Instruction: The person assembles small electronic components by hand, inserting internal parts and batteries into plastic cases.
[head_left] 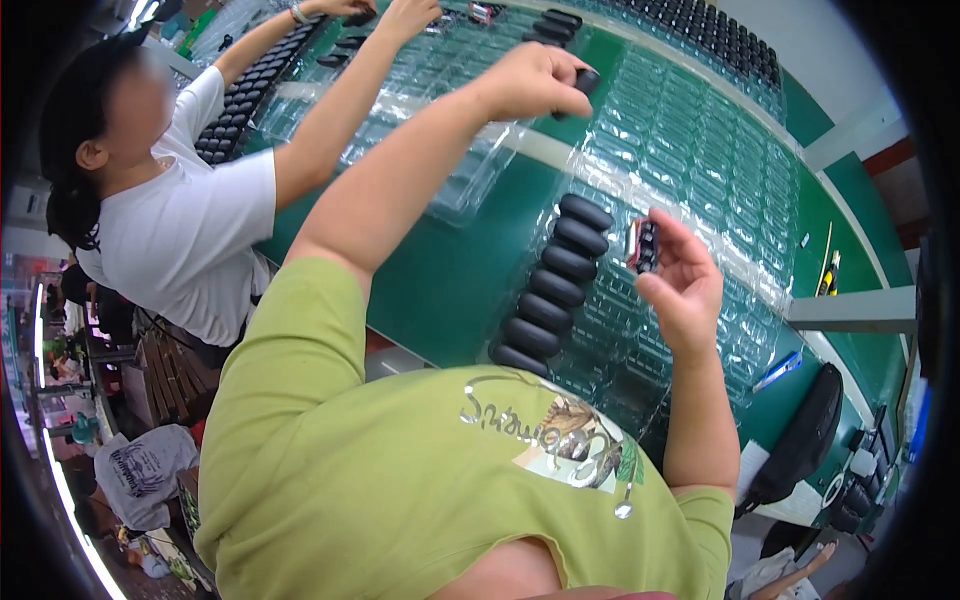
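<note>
My left hand point(538, 80) reaches out over the far part of the table. It is closed on a black rounded piece point(588, 80), mostly hidden behind the fingers. My right hand point(688, 285) pinches a small open assembly point(643, 246) with black, red and silvery parts, held up over the clear trays. Between me and the hands, a row of black oval pieces point(553, 288) sits in a clear plastic tray, side by side. Clear moulded trays point(690, 130) with many oval hollows cover the table beyond my right hand.
A co-worker in a white shirt point(185, 190) works at the left, arms over the same green table point(420, 285). Black pieces point(710, 40) fill trays at the back. A metal post point(850, 309), a blue-and-white pen point(778, 371) and a black bag point(805, 440) are at the right.
</note>
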